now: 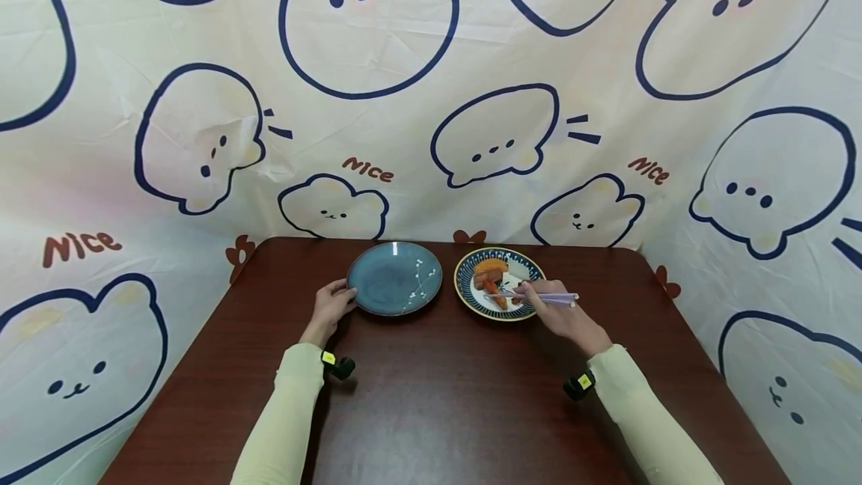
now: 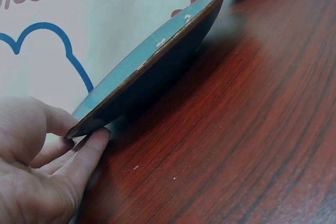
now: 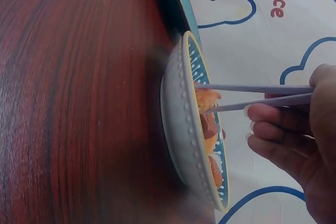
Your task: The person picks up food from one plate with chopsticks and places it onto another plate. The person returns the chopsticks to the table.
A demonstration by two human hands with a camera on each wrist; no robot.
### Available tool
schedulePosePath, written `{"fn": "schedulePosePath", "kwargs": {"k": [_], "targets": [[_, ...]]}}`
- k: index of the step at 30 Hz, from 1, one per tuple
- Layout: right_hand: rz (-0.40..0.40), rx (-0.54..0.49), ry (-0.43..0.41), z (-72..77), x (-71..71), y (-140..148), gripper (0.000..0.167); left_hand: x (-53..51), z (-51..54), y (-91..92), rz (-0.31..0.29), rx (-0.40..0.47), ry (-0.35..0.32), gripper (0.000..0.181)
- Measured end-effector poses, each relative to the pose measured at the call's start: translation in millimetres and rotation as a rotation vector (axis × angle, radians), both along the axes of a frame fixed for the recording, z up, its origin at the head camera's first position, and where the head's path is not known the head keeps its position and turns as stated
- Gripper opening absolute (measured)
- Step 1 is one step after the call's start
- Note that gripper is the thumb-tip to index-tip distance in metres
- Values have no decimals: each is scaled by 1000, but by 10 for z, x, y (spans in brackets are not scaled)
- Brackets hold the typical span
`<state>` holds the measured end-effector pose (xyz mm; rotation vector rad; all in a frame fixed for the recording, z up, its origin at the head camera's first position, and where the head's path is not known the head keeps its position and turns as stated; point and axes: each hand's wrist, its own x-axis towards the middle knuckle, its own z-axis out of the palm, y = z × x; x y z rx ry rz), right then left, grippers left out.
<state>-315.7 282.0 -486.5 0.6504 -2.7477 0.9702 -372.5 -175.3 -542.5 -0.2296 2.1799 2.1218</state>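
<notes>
The bench (image 1: 417, 388) was dark brown and wood-grained; at its far part a blue plate (image 1: 390, 283) with a white blossom sprig was set on the left, and a patterned plate (image 1: 463, 294) with a yellow rim was placed just beside it on the right, a narrow strip of bench being left between them. The blue plate's left rim was pinched by the left hand (image 1: 330, 309), its grip closed about the edge with digits seen above and below; a pair of lilac chopsticks (image 1: 555, 297) was held in the grip of the right hand (image 1: 562, 314), their tips set apart over the patterned plate, with an orange piece (image 3: 209, 98) seen about them; whether it was pinched cannot be told. Beside it on the patterned plate, a yellow-orange piece (image 1: 492, 266) and a reddish-brown piece (image 1: 489, 278) were seen; the plate's right rim was partly covered by the right hand in the head view, and part of the food was hidden by its raised wall in the right wrist view. The bench was backed and flanked by a pale cloth (image 1: 404, 126) printed with bear outlines; below each pale sleeve (image 1: 281, 403), the bench was partly covered.
</notes>
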Motion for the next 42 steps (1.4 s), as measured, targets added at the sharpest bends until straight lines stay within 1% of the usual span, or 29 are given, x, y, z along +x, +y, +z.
{"fn": "schedulePosePath", "kwargs": {"k": [6, 12, 16, 25, 27, 30, 32, 34, 37, 39, 42], "targets": [[12, -85, -22, -25, -11, 36, 39, -3, 3, -3, 5, -2, -7, 50], [-22, -108, -43, -46, -7, 61, 42, -13, 3, -7, 1, -2, -4, 50], [-48, -145, -62, -73, -2, 82, 42, -20, 3, -10, 1, 0, -3, 50], [-77, -205, -58, -131, 17, 157, 50, -18, -16, -16, -10, 1, 4, 50], [-90, -239, -45, -141, 27, 174, 51, -20, -20, -19, -14, 0, 2, 50], [-121, -323, -5, -152, 30, 186, 51, -27, -22, -26, -19, -5, 1, 51], [-131, -379, 34, -159, 22, 193, 50, -30, -21, -29, -20, -6, 2, 51], [-130, -431, 51, -159, 14, 190, 48, -26, -17, -29, -21, -6, 2, 51], [-116, -480, 60, -124, 35, 167, 47, -13, -11, -30, -23, -9, -2, 52], [-101, -499, 64, -45, 93, 124, 46, -4, -9, -32, -23, -13, -6, 52], [-100, -505, 73, 66, 171, 67, 48, 2, -9, -36, -22, -18, -4, 52]]}}
